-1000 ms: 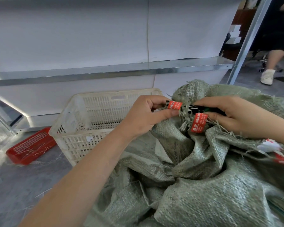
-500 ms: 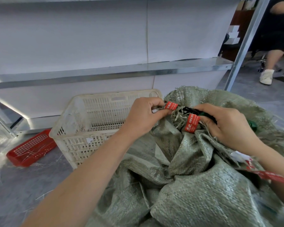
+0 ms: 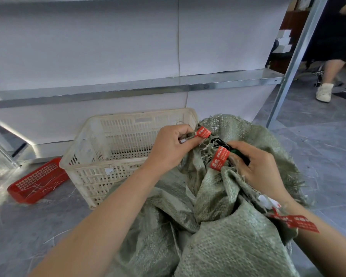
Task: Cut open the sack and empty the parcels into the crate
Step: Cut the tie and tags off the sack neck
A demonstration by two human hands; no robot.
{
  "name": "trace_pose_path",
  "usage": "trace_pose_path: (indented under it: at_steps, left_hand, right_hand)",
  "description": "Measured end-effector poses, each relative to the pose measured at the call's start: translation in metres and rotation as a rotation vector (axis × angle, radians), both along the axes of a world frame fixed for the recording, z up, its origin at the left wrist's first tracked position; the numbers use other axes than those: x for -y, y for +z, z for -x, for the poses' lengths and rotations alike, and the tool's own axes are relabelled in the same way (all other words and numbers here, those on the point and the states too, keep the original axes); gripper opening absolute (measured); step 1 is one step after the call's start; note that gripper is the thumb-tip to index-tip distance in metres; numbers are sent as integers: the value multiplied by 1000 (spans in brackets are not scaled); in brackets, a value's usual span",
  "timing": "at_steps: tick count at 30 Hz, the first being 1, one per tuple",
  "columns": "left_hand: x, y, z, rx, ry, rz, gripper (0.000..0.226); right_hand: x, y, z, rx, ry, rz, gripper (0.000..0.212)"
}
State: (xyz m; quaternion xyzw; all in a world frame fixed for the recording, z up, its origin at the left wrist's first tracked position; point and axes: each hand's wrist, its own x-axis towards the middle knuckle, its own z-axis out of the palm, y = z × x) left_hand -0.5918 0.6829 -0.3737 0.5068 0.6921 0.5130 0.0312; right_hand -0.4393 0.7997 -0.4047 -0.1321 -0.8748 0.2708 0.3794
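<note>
Hands: two are showing, left hand [image 3: 169, 148] and right hand [image 3: 258, 168].
Sacks: one sack [image 3: 224, 232] is lying in view.
Crates: one crate [image 3: 116, 148] is standing.
Red trays: one tray [image 3: 38, 180] is lying.
Red tags: three are showing, tags [image 3: 203, 132], [image 3: 220, 157], [image 3: 296, 223].
Shelves: one shelf [image 3: 128, 87] is showing.

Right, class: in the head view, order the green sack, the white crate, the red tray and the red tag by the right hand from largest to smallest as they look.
1. green sack, though nearness to the camera enlarges it
2. white crate
3. red tray
4. red tag
</note>
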Motion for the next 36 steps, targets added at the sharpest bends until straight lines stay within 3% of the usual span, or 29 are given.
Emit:
trace_pose_path:
  at_steps: [2,4,9,12,16,21,27,30,34,36]
  left_hand:
    - [2,1,0,-5,-33,10,13]
    - [2,1,-1,6,-37,4,12]
    - [-4,-1,-3,21,-2,-11,37]
    - [-5,-3,-1,15,-11,22,29]
    - [14,-36,9,34,92,147,19]
    - [9,-40,12,70,142,82,11]
    - [7,-39,11,95,143,22,8]
    - [10,-33,9,95,130,4,31]
    - [16,-26,12,91,80,38,56]
    - [19,-23,16,114,53,69,67]
  right_hand:
    - [2,-3,1,-4,-7,64,41]
    - [3,-5,2,15,-50,93,23]
    - [13,-3,4,3,-60,207,22]
    - [16,5,4,-2,-102,269,21]
    - [-19,62,-16,-224,-275,331,13]
    - [-32,62,-4,232,-129,152,17]
    - [-27,60,6,355,-87,57,36]
    - [-28,61,8,384,-123,181,33]
    - [-39,63,8,467,-188,137,32]
    - [-49,68,12,599,-246,122,35]
